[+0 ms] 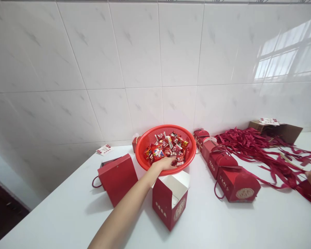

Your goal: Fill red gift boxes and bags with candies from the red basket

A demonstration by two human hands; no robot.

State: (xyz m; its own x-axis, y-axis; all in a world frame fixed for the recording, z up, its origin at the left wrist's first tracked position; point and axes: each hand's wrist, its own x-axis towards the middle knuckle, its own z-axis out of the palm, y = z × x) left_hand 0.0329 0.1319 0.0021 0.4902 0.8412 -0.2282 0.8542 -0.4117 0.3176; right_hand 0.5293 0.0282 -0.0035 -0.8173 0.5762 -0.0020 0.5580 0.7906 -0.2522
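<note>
Candies (158,152) in the red basket (139,154) are touched by the left hand (168,163), but its grip can't be seen.

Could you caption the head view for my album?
A left hand reaches into a round red plastic basket of small red-wrapped sweets behind an open red cardboard box.

The bare left forearm (132,204) comes in from the lower edge, left of centre, and slants forward and to the right, narrowing to a wrist that bends a little further rightward. The left hand (168,163) reaches low with its back turned upward, its fingers pointing right and curving down, their tips too small and hidden to show whether they grip
</note>
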